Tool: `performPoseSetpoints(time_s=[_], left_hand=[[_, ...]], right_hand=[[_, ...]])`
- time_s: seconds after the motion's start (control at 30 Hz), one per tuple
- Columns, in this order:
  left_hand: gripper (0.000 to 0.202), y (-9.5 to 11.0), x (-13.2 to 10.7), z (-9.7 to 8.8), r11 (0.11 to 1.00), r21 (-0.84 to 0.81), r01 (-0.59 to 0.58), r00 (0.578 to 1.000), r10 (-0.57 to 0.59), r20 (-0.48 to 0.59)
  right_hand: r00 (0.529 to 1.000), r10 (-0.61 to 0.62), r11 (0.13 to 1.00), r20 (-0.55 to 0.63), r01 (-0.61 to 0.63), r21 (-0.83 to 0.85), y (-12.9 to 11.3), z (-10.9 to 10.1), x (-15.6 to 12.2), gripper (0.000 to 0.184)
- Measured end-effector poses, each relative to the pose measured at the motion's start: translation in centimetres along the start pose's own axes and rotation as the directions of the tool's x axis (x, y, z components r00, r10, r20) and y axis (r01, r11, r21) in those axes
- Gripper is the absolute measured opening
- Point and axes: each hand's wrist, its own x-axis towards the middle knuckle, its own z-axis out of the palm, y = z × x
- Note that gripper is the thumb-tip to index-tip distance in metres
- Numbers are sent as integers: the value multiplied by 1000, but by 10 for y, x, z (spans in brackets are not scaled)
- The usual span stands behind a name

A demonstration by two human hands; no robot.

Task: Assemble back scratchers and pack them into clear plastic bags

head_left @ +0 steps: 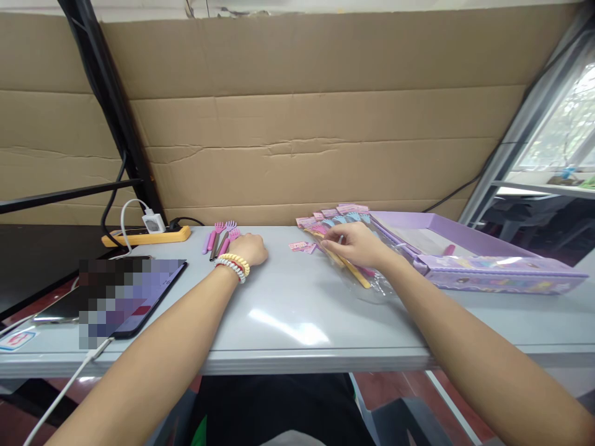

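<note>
My left hand (251, 249) rests as a closed fist on the grey table (279, 310), right beside a few pink and purple plastic forks (222, 238); nothing shows in it. Beaded bracelets circle that wrist. My right hand (356, 243) lies on a fanned bunch of packaged small utensils (337, 218) with pink labels and clear wrappers, its fingers curled and pinching at one of them. Wooden-coloured handles (353, 269) stick out under the hand. Two small pink labels (302, 247) lie loose on the table between my hands.
A shallow lilac box (488, 266) stands at the right. A yellow power strip (149, 235) with a white charger sits at the back left. A phone (130, 303) with a cable lies front left. Brown cardboard (302, 124) walls off the back.
</note>
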Motion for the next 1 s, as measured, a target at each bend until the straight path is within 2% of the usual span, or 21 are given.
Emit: performPoseSetpoints(time_s=[0.1, 0.27, 0.5, 0.63, 0.8, 1.0], left_hand=[[45, -1, 0, 0, 1000, -9, 17, 999, -18, -47], [42, -9, 6, 3, 996, -24, 85, 966, -88, -243], [40, -25, 20, 10, 974, -85, 211, 972, -218, -89], [39, -28, 22, 12, 965, -91, 245, 961, -254, -107], [44, -28, 20, 11, 954, -109, 279, 927, -297, -228], [42, -31, 24, 12, 942, -148, 302, 942, -319, -101]], right_hand=[[1000, -6, 1000, -2, 6, 9, 0, 0, -1, 19], [1000, -1, 1000, 2, 1, 5, 0, 0, -1, 21], [998, 21, 1000, 52, -22, 21, 1, 1, 0, 19], [997, 39, 999, 73, -41, 33, 2, 2, 0, 18], [994, 39, 998, 106, -43, 36, 2, 2, 0, 19], [987, 59, 998, 152, -56, -20, 1, 2, 1, 21]])
